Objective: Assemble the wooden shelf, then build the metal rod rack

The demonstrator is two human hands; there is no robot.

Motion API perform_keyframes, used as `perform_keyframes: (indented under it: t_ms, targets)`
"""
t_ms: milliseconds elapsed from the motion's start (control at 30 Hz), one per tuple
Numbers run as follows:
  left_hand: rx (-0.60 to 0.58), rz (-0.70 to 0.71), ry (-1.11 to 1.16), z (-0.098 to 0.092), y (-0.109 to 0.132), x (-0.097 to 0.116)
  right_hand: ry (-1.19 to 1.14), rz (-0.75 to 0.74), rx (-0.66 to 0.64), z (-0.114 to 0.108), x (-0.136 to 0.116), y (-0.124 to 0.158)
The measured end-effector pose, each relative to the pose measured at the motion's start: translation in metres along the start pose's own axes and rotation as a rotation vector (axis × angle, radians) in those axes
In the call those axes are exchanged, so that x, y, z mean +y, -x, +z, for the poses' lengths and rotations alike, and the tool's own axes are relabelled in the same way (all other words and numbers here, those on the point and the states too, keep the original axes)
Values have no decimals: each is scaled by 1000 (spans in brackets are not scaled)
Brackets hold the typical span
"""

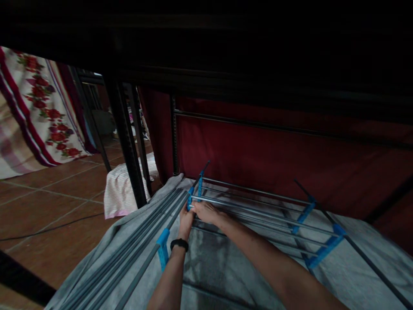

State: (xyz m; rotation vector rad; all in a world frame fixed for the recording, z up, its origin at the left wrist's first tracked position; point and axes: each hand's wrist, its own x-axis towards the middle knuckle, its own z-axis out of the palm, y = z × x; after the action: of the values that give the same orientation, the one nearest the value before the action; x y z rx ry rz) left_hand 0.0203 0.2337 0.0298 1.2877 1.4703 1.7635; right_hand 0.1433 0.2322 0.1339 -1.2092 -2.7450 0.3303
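Note:
My left hand (186,221), with a black band on its wrist, is closed at a blue plastic bracket (190,199) on a long grey pole. Beside it, my right hand (204,212) is closed around the end of a thin metal rod at the same bracket. Several metal rods (258,206) run right from there to blue brackets (325,247) on a second pole (371,262). Another blue bracket (163,245) sits lower on the left pole (140,275), with no rod in it. My fingertips are partly hidden.
Several loose grey poles (129,245) lie left on the grey cloth (219,262). A dark frame post (129,146) stands left, and a dark red sheet (258,155) hangs behind. Overhead is a dark surface (206,47). A floral blanket (48,107) hangs far left over the tiled floor (64,193).

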Motion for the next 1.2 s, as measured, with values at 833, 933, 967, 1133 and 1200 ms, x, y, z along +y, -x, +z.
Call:
perform_keyframes:
  t_ms: [833, 933, 967, 1133, 1200]
  targets:
    - [22, 19, 77, 7, 14, -16, 95, 77, -26, 25, 7, 0]
    - [9, 21, 82, 7, 13, -18, 74, 81, -30, 24, 7, 1]
    - [5, 22, 83, 6, 13, -18, 68, 80, -28, 23, 6, 1]
    - [14, 6, 73, 7, 13, -20, 53, 82, -19, 22, 6, 1]
    - [19, 1, 65, 7, 14, -21, 53, 92, -31, 22, 6, 1]
